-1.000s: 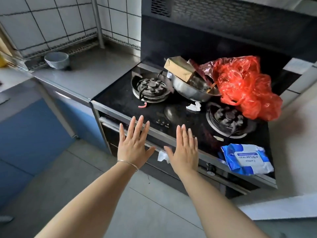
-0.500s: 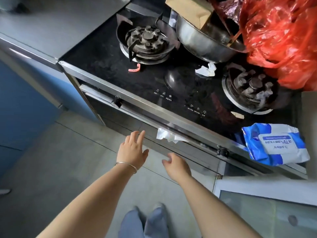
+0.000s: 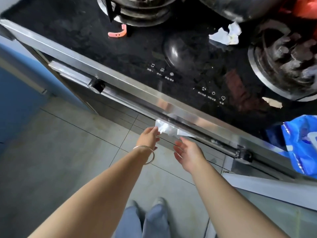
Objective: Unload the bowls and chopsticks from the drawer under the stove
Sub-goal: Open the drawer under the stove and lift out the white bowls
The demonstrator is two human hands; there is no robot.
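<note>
Head view shows the drawer (image 3: 171, 143) closed, its long front running from upper left to lower right; left hand (image 3: 148, 138) touches the white paper (image 3: 165, 129) with relaxed fingers; right hand (image 3: 188, 154) hovers open, holding nothing.

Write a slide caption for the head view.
Both hands, left and right, reach toward white paper at the closed drawer front under the stove.

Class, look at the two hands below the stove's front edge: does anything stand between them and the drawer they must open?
Only a white tissue, hanging from the gap under the steel trim. The left hand reaches its lower edge with the fingertips; the right hand hovers open just below it. The drawer front behind looks shut; no bowls or chopsticks show.
</note>
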